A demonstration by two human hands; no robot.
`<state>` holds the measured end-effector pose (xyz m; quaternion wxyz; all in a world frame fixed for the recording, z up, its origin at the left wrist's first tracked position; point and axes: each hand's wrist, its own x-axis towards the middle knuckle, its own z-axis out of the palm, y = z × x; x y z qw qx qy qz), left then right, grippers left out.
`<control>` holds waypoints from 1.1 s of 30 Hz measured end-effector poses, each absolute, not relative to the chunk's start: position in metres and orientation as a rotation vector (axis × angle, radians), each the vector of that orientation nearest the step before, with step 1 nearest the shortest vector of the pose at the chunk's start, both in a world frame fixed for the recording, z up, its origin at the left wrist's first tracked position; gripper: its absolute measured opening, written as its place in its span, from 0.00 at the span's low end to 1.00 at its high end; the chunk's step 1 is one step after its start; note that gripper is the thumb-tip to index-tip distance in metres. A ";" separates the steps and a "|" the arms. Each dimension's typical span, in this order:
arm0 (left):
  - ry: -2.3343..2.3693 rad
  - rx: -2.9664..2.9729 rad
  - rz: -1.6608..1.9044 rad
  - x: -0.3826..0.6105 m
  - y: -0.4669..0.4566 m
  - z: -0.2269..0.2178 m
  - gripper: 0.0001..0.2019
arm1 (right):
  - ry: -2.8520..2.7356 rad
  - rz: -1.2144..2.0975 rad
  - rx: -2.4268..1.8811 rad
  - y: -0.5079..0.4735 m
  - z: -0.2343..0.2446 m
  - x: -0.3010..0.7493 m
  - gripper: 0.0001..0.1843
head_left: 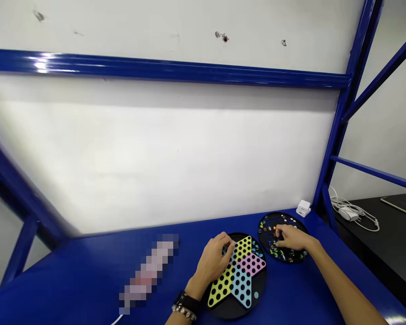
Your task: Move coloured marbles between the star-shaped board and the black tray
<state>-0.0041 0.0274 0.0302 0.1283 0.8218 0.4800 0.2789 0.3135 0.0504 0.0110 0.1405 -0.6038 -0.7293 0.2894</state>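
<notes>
Both hands at the star board and the marble tray

Nearest me, a watch (186,300) and a bead bracelet (184,312) sit on my left wrist. My left hand (216,259) lies palm down with the fingers curled, and the fingertips rest on the star board (240,275) at its 10 o'clock edge; I cannot tell whether they pinch a marble. The board lies flat on the blue table (88,271), with one teal marble (256,295) on its black base at 5 o'clock. The marble tray (280,215) sits just beside the board at 1 o'clock. My right hand (292,238) is palm down in it, with the fingers bent among the marbles; I cannot tell whether it grips one. A white adapter (303,208) stands near the tray at 1 o'clock. White cables (350,212) lie farther off at 3 o'clock.
</notes>
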 end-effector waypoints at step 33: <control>1.398 2.410 0.788 -0.004 0.025 0.028 0.20 | -1.990 0.759 -1.646 0.040 0.017 0.274 0.13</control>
